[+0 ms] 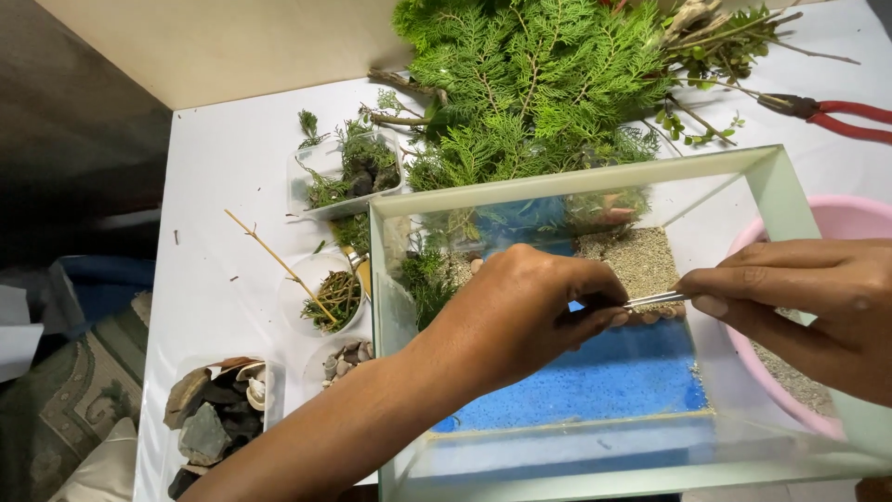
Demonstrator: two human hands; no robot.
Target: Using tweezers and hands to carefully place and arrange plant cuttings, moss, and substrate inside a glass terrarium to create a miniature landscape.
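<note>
A clear glass tank [557, 183] stands on the white table [232, 158], with blue sand [595, 376] at the near side and tan sand [641, 253] at the far side. My left hand [520, 311] reaches over the tank rim, fingers pinched at the tip of thin metal tweezers [655, 299]. My right hand [808, 302] comes in from the right and grips the tweezers' other end. Small pale pebbles [662, 315] lie in a row under the tweezers, where the two sands meet. A small green plant [427, 279] sits in the tank's far left corner.
A heap of green fern-like branches [530, 74] lies behind the tank, red-handled pliers [836, 116] to its right. Left of the tank stand clear tubs of moss [358, 172], twigs [334, 296], shells [346, 358] and dark rocks [214, 418]. A pink basin [841, 218] holds sand at right.
</note>
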